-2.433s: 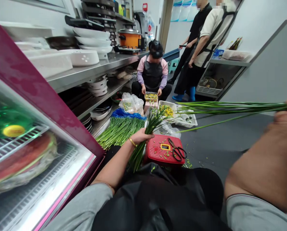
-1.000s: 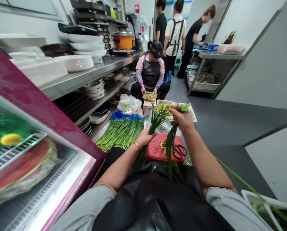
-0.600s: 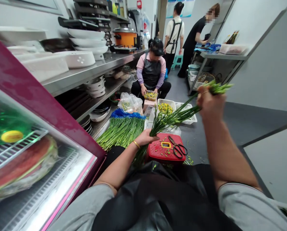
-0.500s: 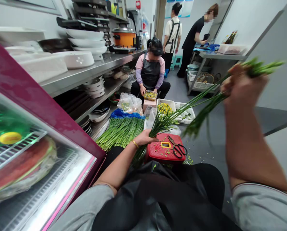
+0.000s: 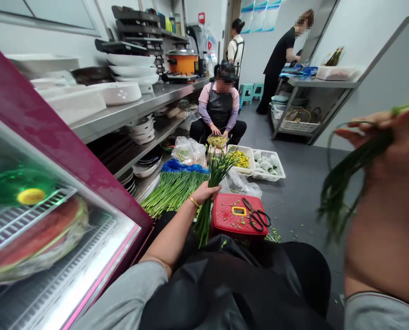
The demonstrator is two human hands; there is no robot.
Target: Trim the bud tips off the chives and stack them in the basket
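Observation:
My left hand (image 5: 206, 192) is closed round a bunch of green flower chives (image 5: 221, 167), held upright with the budded tips up and the stems hanging below the fist. At the right edge, my right hand (image 5: 389, 126) grips a smaller clump of chives (image 5: 345, 172), whose dark ends droop down; part of this hand is blurred and cut off. Beside my left hand stands a red box (image 5: 225, 215) with scattered green bits and black-handled scissors (image 5: 257, 215) on its lid. A wide pile of chives (image 5: 177, 188) lies on the left over blue plastic.
Facing me, a seated person (image 5: 220, 105) handles a clear tub of yellow pieces. White baskets (image 5: 271, 166) and plastic bags (image 5: 188, 151) lie between us. A glass-fronted fridge (image 5: 63, 220) and a steel shelf with dishes (image 5: 132, 98) line the left. Two people stand farther back.
My right hand has moved out to the right with its clump, away from the left-hand bunch. The bunch in my left hand now stands more upright.

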